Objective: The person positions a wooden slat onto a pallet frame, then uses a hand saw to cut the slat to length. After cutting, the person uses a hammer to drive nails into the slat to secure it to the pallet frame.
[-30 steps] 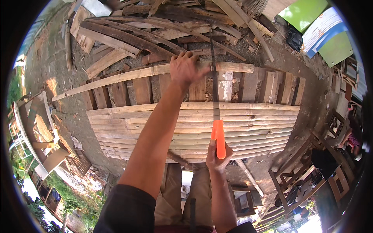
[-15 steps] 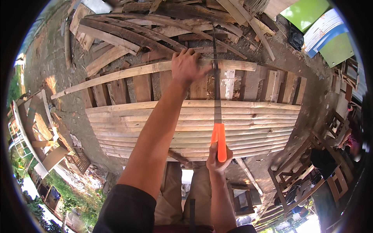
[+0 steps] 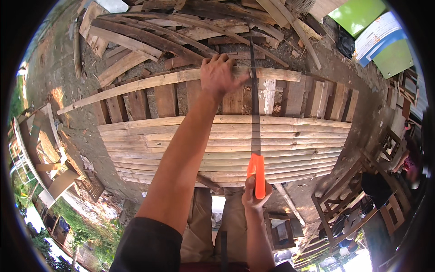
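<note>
scrap wood (image 3: 206,31) lies beyond the left hand (image 3: 218,76), which clasps a bamboo strip (image 3: 172,77); the right hand (image 3: 250,194) grips a saw (image 3: 256,131) across it; a shifting strip could get the thumb (image 3: 241,81) cut.

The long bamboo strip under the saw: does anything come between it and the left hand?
Nothing visible: the left hand rests on the bamboo strip. The saw blade crosses the strip to the hand's right.
</note>
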Demonstrator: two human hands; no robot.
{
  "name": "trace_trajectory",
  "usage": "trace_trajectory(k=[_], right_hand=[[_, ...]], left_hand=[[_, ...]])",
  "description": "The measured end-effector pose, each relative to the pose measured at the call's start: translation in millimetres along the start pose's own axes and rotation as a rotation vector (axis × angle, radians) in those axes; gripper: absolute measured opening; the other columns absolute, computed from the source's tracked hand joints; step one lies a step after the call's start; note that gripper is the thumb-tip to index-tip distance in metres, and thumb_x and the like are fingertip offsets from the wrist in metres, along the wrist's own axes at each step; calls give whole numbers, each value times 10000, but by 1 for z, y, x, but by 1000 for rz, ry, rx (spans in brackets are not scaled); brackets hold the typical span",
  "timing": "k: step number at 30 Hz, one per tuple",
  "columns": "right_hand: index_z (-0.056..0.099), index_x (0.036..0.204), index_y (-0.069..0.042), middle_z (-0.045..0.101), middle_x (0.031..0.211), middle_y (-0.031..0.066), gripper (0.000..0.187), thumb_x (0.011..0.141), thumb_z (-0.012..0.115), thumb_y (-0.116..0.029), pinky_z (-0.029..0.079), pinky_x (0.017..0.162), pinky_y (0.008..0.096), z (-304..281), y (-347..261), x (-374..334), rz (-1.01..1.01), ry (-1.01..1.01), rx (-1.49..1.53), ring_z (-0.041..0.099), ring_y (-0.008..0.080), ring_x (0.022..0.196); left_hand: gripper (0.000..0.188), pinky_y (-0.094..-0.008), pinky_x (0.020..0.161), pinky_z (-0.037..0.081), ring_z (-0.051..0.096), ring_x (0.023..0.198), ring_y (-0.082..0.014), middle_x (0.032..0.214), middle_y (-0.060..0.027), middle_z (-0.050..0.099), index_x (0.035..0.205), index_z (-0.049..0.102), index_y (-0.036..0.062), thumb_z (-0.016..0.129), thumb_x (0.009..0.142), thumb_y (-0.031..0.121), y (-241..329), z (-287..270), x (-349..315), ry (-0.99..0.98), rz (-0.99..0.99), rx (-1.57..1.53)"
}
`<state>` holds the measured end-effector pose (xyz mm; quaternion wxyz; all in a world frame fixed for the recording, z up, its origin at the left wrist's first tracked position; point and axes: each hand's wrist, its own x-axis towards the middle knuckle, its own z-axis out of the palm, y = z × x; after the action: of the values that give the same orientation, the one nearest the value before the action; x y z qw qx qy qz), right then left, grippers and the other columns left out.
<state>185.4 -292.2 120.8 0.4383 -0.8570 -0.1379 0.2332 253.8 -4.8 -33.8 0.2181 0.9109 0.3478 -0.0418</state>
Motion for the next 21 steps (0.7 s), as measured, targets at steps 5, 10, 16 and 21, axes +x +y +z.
trace_trajectory(k=[5, 10, 16, 21], right_hand=[[581, 725, 11, 469, 529, 35, 268, 938, 645, -139, 347, 438, 286, 22, -10, 51, 22, 24, 44, 433, 84, 475], [588, 732, 14, 479, 531, 35, 273, 941, 658, -149, 372, 444, 289, 23, -11, 62, 45, -6, 80, 445, 91, 473], [616, 742, 17, 474, 520, 53, 237, 925, 648, -131, 346, 436, 288, -4, -6, 4, -64, 17, 9, 435, 100, 455], [611, 741, 11, 478, 521, 52, 258, 932, 690, -144, 346, 435, 302, 45, -27, 105, 21, 44, 16, 404, 93, 465]], left_hand=[[665, -444, 1016, 403, 593, 1198, -269, 1231, -129, 664, 1172, 733, 118, 527, 881, 680, 7, -9, 1, -38, 12, 6], [494, -469, 948, 434, 661, 1067, -294, 1063, -130, 728, 992, 771, 102, 450, 984, 477, 9, -5, 13, 109, -251, -197], [405, -469, 903, 453, 692, 979, -312, 971, -134, 744, 882, 749, 93, 453, 972, 354, 21, -4, 27, 193, -499, -159], [399, -463, 933, 445, 695, 991, -299, 987, -127, 749, 925, 756, 88, 439, 952, 329, 26, 1, 30, 158, -487, -100]])
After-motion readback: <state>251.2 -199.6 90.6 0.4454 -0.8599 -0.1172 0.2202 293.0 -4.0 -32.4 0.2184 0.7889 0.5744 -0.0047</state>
